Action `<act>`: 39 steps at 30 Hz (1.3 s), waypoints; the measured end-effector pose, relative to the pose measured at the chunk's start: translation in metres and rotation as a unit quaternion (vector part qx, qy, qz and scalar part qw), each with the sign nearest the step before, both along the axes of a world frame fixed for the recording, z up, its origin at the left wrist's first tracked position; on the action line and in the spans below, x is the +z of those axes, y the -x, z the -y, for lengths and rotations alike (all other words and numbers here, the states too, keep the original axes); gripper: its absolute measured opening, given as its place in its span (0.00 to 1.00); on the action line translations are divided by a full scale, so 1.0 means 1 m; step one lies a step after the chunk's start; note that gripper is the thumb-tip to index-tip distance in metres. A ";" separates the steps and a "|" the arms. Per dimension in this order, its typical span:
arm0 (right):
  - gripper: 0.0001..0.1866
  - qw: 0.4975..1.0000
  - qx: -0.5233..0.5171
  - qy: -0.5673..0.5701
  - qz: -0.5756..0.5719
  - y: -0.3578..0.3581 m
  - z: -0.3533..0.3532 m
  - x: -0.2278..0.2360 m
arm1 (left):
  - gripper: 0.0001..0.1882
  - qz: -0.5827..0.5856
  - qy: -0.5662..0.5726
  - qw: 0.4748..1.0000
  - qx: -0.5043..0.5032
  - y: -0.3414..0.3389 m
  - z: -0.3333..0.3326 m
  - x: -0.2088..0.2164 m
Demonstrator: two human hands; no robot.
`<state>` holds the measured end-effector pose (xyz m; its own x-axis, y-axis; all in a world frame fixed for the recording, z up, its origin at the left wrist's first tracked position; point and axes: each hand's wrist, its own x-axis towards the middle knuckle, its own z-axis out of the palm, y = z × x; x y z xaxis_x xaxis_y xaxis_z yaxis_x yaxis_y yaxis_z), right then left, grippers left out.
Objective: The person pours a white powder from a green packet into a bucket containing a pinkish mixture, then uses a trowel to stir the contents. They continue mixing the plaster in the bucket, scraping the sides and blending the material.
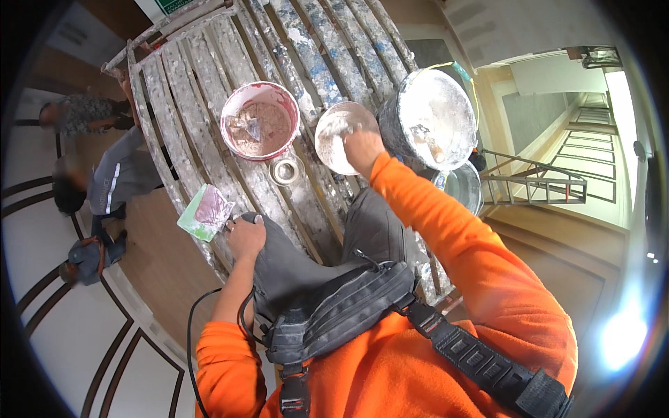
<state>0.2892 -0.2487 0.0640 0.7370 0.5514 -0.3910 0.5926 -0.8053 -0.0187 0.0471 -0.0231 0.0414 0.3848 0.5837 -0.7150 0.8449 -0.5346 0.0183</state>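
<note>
My left hand (pixel 246 237) is beside my left knee, closed at the near corner of a flat green board (pixel 189 217) with pinkish plaster (pixel 212 207) smeared over it. My right hand (pixel 363 150) reaches into a small bucket (pixel 326 155) containing pale material. Its fingers are curled down inside, and what they grip is hidden. Left of that bucket stands a white tub with a red-stained rim (pixel 227 134), partly filled with pink plaster (pixel 268 124). A putty knife (pixel 252 128) lies in the plaster.
I am on a slatted, paint-spattered platform (pixel 202 90). A roll of tape (pixel 284 172) lies by the tub. A large white-coated bucket (pixel 435 115) and a clear bucket (pixel 463 187) stand to the right. People (pixel 122 177) are on the floor below left; a ladder (pixel 543 187) is at right.
</note>
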 end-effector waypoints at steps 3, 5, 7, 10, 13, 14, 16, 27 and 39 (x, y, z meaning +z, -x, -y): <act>0.12 0.995 0.023 0.011 0.092 -0.038 0.009 -0.025 | 0.37 0.011 -0.001 1.000 -0.005 0.001 -0.001 -0.004; 0.12 0.997 0.004 0.008 0.077 -0.035 0.016 -0.025 | 0.37 0.011 -0.002 1.000 -0.004 0.003 -0.002 -0.005; 0.13 0.998 -0.046 0.010 0.045 -0.026 0.021 -0.021 | 0.36 0.004 0.000 1.000 -0.003 0.002 -0.003 -0.002; 0.14 0.988 -0.155 0.022 -0.010 -0.013 0.037 -0.021 | 0.36 0.012 0.007 1.000 0.008 -0.001 -0.003 0.004; 0.16 0.975 -0.213 0.026 -0.050 -0.001 0.047 -0.024 | 0.36 0.023 -0.006 1.000 -0.001 0.005 -0.003 -0.006; 0.17 0.970 -0.231 0.024 -0.067 0.002 0.050 -0.025 | 0.36 0.020 -0.002 1.000 0.002 0.003 -0.003 -0.005; 0.18 0.966 -0.245 0.024 -0.084 0.011 0.054 -0.029 | 0.36 0.013 0.006 1.000 0.008 0.000 -0.002 -0.001; 0.18 0.962 -0.269 0.019 -0.040 0.012 0.068 -0.015 | 0.36 0.011 0.011 1.000 0.016 0.004 -0.005 -0.004; 0.19 0.961 -0.259 -0.090 -0.034 0.064 0.034 -0.034 | 0.36 0.016 0.011 1.000 0.021 0.003 -0.002 -0.007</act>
